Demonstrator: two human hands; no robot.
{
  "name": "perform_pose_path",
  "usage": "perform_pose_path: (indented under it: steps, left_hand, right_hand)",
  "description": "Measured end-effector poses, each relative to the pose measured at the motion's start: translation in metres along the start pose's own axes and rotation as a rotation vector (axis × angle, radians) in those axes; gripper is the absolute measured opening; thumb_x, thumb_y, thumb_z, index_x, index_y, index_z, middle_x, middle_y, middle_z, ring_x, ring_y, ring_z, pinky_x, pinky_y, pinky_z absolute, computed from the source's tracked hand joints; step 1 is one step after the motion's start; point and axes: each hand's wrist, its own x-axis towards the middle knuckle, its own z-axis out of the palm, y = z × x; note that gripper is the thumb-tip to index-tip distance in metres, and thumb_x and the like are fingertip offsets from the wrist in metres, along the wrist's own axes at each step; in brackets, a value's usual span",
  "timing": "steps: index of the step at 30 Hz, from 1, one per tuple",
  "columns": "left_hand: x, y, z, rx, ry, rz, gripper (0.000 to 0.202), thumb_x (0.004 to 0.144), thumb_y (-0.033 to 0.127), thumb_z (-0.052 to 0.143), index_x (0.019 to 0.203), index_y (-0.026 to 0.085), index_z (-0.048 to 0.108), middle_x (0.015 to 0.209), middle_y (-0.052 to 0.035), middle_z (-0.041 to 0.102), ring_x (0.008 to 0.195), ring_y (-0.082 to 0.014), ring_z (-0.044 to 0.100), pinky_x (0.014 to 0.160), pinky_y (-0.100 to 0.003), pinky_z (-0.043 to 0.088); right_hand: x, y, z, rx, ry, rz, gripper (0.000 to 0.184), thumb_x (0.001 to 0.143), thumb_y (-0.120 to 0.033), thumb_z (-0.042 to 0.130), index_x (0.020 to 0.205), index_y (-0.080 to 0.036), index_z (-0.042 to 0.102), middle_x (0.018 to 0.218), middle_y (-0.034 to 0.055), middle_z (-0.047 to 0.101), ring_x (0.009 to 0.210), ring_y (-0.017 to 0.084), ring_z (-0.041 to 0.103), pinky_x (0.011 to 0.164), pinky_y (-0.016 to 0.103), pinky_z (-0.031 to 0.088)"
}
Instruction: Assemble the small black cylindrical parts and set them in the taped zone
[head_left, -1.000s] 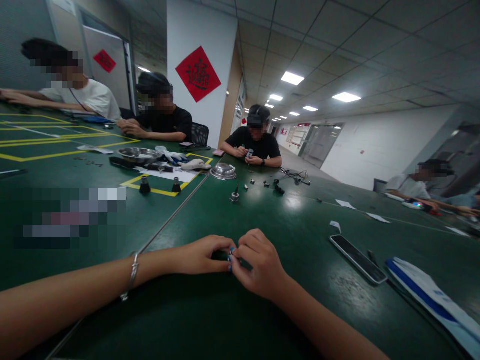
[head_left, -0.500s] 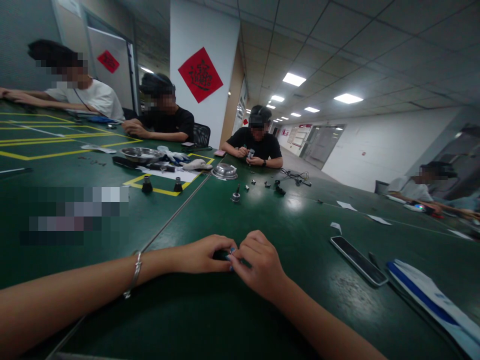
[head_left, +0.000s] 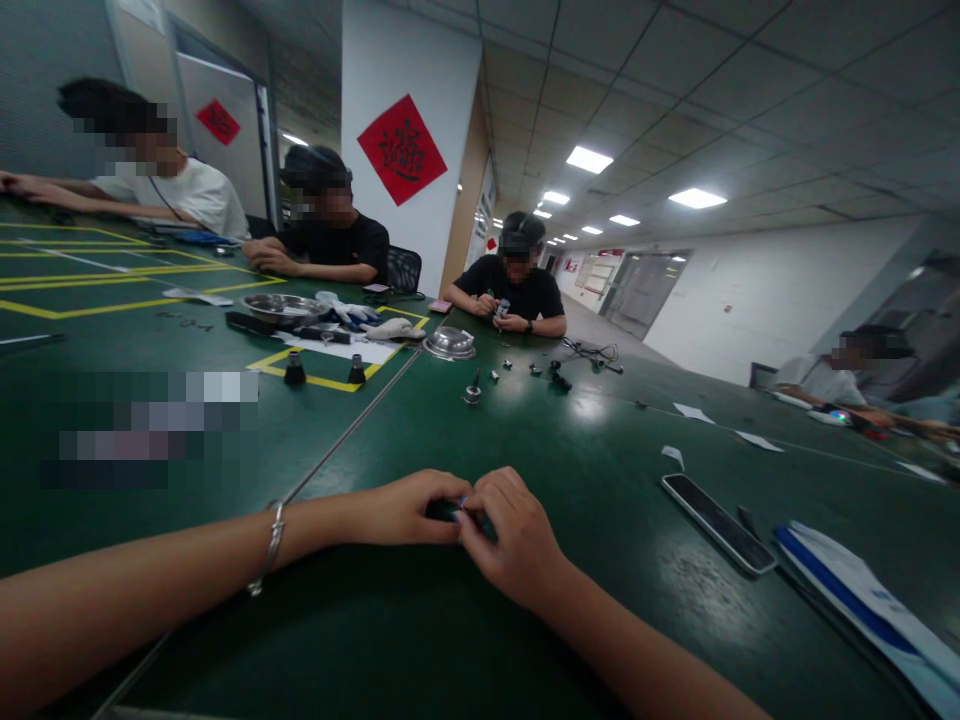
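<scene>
My left hand (head_left: 401, 508) and my right hand (head_left: 510, 535) meet low over the green table (head_left: 570, 440), near its front edge. Both are closed, fingertips pinched together on a small dark object (head_left: 444, 511) between them; most of it is hidden by the fingers, so I cannot name it. A silver bracelet (head_left: 271, 545) sits on my left wrist. The forearms rest on the table.
A phone (head_left: 718, 522) lies face up to the right, beside a white and blue paper (head_left: 862, 600). Small metal parts (head_left: 472, 392) and a metal dish (head_left: 448, 343) lie farther back. Several people sit around the table, one opposite handling a small part (head_left: 500, 309).
The right hand's fingers have curled a little closer over the left fingertips. Both hands stay in the same place on the table.
</scene>
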Motion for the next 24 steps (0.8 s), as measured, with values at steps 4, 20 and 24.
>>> perform_pose_path:
  steps: [4,20,24]
  left_hand:
    - [0.0,-0.001,0.001,-0.025,0.003,0.015,0.014,0.081,0.017,0.057,0.094,0.014,0.061,0.092,-0.0023,0.062,0.086,-0.0162,0.057,0.079,-0.025,0.041]
    - [0.001,-0.007,0.006,-0.118,0.03,-0.064,0.016,0.076,0.019,0.062,0.092,0.015,0.06,0.087,0.0007,0.062,0.081,-0.0149,0.056,0.071,-0.021,0.042]
    - [0.001,-0.007,0.007,-0.169,0.045,-0.073,0.016,0.075,0.017,0.062,0.09,0.015,0.061,0.086,0.0014,0.063,0.081,-0.0146,0.058,0.071,-0.021,0.043]
  right_hand:
    - [-0.002,0.001,0.001,0.052,-0.039,0.026,0.009,0.084,-0.014,0.047,0.09,-0.015,0.053,0.079,0.0051,0.055,0.074,0.018,0.048,0.067,0.03,0.039]
    - [0.004,-0.009,-0.003,0.115,-0.073,0.16,0.009,0.082,-0.012,0.05,0.075,-0.018,0.051,0.071,0.002,0.053,0.069,0.016,0.049,0.064,0.027,0.038]
    - [0.005,-0.009,-0.004,0.1,-0.098,0.207,0.009,0.08,-0.012,0.057,0.077,-0.018,0.051,0.071,0.0001,0.053,0.067,0.014,0.048,0.062,0.025,0.037]
